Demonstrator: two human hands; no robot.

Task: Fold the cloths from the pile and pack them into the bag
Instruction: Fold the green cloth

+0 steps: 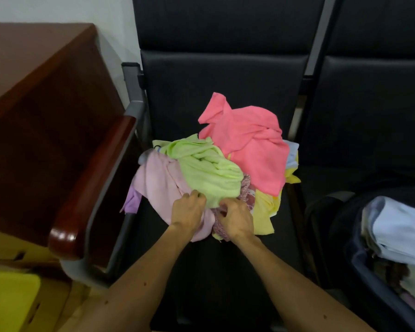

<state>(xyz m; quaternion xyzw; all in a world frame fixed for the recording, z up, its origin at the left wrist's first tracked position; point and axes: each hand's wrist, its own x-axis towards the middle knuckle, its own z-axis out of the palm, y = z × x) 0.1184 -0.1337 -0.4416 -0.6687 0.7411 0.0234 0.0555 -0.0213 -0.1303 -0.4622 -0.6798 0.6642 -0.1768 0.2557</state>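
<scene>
Landmark: the pile of cloths (216, 168) sits on the black chair seat (182, 92); every place below is given from that pile.
Left hand: your left hand (189, 209) is at the pile's near edge, fingers curled into the fabric where the lime-green cloth (209, 168) meets the pale pink cloth (158, 183). It appears to pinch the green hem, probably to lift one cloth free of the rest.
Right hand: your right hand (235, 218) lies just beside the left, fingers curled over a mauve knitted piece (246, 188) at the same edge. Whether it grips the knit or the green hem cannot be told.
Top of pile: a coral-pink cloth (252, 144) lies on the far side, yellow cloths (264, 212) to the right and low.
Bag: the dark bag (359, 259) stands open on the next seat, right of the pile, with folded pale-blue cloth (398, 231) already inside, so packing is partly done.
Surface: smooth black upholstery, with bare seat nearer you for folding.
Room: a reddish wooden desk (34, 80) stands left of the pile, beyond the chair's wood-capped armrest (94, 188); a white wall lies behind.
</scene>
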